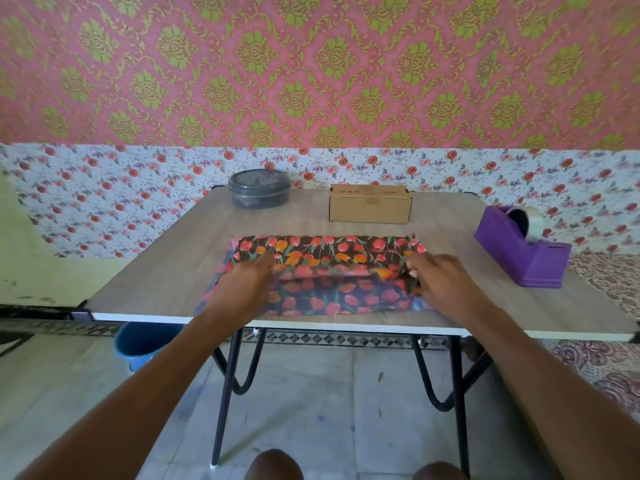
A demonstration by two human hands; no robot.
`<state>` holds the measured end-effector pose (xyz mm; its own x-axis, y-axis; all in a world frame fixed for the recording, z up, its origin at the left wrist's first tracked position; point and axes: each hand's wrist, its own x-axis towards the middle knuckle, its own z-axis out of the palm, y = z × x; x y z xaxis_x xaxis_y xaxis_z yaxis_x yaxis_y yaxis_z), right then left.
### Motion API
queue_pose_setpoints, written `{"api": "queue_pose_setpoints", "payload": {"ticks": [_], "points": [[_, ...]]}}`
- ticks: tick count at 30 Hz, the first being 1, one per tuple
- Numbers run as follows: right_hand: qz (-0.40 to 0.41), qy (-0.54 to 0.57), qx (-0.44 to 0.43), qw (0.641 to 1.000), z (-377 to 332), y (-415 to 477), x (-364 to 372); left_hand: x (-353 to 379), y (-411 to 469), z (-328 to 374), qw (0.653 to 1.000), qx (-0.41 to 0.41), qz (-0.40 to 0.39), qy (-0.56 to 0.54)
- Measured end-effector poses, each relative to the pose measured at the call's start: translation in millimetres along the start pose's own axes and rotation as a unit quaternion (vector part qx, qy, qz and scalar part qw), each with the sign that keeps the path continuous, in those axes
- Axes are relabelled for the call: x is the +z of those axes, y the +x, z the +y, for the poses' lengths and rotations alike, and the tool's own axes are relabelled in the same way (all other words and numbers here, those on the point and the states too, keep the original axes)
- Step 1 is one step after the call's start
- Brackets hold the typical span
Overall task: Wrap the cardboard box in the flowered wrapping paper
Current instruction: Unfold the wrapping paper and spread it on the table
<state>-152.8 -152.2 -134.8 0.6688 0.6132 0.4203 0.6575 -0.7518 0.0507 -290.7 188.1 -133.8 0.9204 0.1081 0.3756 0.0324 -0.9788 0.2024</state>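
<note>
A dark wrapping paper (329, 251) printed with red and orange tulips lies on the table's near half, folded over on itself. My left hand (242, 289) rests on its left end and pinches the folded edge. My right hand (446, 282) holds the fold at the right end. The brown cardboard box (370, 204) stands closed behind the paper, apart from it and untouched.
The wooden table (156, 271) has a white front edge. A grey lidded round container (259, 188) sits at the back left. A purple tape dispenser (519, 247) stands at the right. A blue bucket (142, 344) is on the floor under the left side.
</note>
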Motion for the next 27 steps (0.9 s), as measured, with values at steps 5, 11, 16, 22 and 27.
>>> {"api": "queue_pose_setpoints", "payload": {"ticks": [5,11,16,22,27], "points": [[0.36,-0.033,0.016,0.932,-15.0,-8.9,5.4,-32.7,32.7,16.3,0.983,-0.072,0.163,0.044],[0.347,-0.049,-0.054,0.935,-21.4,-8.6,2.2,-68.4,103.6,33.2,0.97,-0.12,0.182,0.104],[0.21,-0.047,-0.088,0.973,-19.4,0.0,5.3,-67.7,137.7,43.9,0.953,-0.168,0.234,0.094],[-0.111,0.159,0.006,0.981,-12.0,8.6,7.5,-51.0,144.0,40.9,0.93,-0.177,0.279,0.159],[0.183,0.242,0.171,0.937,14.4,41.6,-10.5,-7.3,117.6,12.4,0.954,0.045,0.266,0.128]]}}
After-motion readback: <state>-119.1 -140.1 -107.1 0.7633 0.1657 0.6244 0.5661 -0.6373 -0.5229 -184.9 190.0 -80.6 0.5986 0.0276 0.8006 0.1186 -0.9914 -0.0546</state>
